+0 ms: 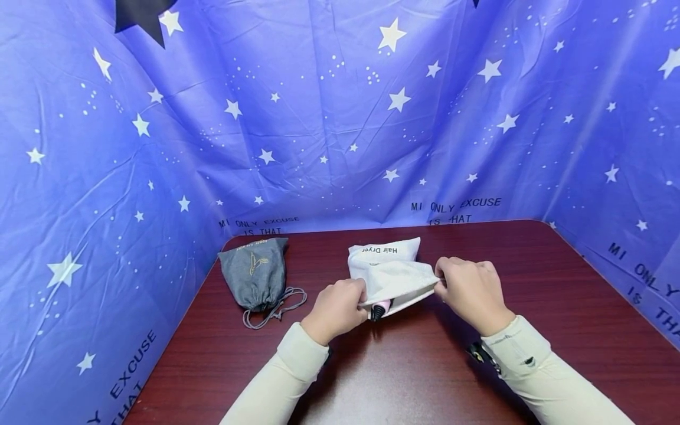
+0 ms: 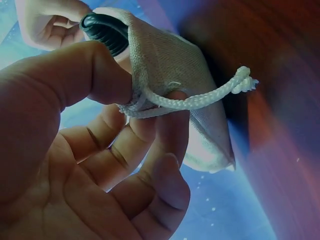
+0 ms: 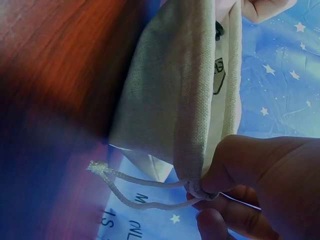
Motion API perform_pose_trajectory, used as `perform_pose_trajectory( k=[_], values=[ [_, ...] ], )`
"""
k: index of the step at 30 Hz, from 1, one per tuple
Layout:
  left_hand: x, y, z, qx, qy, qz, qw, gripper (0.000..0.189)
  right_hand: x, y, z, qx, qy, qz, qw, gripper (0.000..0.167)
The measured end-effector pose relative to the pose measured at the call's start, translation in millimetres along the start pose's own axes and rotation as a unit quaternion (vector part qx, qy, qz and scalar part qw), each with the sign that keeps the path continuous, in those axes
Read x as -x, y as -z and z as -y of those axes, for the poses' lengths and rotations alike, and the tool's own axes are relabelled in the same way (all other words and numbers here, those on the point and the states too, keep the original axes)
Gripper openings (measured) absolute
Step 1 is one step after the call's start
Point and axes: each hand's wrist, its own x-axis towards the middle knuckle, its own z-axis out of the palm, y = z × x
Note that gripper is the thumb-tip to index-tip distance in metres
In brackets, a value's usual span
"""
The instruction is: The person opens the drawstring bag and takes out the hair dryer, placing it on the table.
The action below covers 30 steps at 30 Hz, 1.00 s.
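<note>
A white cloth drawstring bag (image 1: 398, 274) printed "Hair Dryer" lies on the table with its mouth toward me. My left hand (image 1: 338, 307) pinches one corner of the mouth, and my right hand (image 1: 473, 292) pinches the opposite corner, so the opening gapes between them. Inside the mouth shows a coiled black cord (image 2: 106, 34) beside something pink (image 1: 383, 304); the rest of that item is hidden in the cloth. A knotted white drawstring (image 2: 200, 101) hangs out by the left fingers, and another knotted drawstring (image 3: 145, 192) by the right ones.
To the left on the dark red table (image 1: 531, 277) lies a grey drawstring bag (image 1: 255, 271) with gold print, its mouth gathered and its grey cords (image 1: 276, 310) loose toward me. A blue star-printed curtain (image 1: 329, 118) surrounds the table's back and sides.
</note>
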Motion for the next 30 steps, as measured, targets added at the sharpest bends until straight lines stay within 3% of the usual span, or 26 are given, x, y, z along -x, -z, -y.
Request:
perform_pose_trajectory(
  k=[16, 23, 27, 30],
  values=[
    [1.3, -11.9, -7.9, -0.01, -0.024, 0.029, 0.9993, 0.023, 2.3, -10, 7, -0.013, 0.016, 0.018, 0.9996, 0.015],
    [2.0, -6.9, -5.4, -0.008, -0.015, 0.063, 0.9979, 0.022, 11.6, -10, 18, -0.055, -0.002, 0.073, 0.9958, 0.021],
    [0.4, -5.7, -5.2, -0.004, -0.01, 0.071, 0.9974, 0.017, 18.6, -5, 27, -0.085, -0.028, 0.111, 0.9898, 0.027],
    [-0.2, -4.7, -5.9, -0.002, -0.008, 0.074, 0.9972, 0.012, 23.4, -2, 35, -0.09, -0.025, 0.123, 0.988, 0.03]
  ],
)
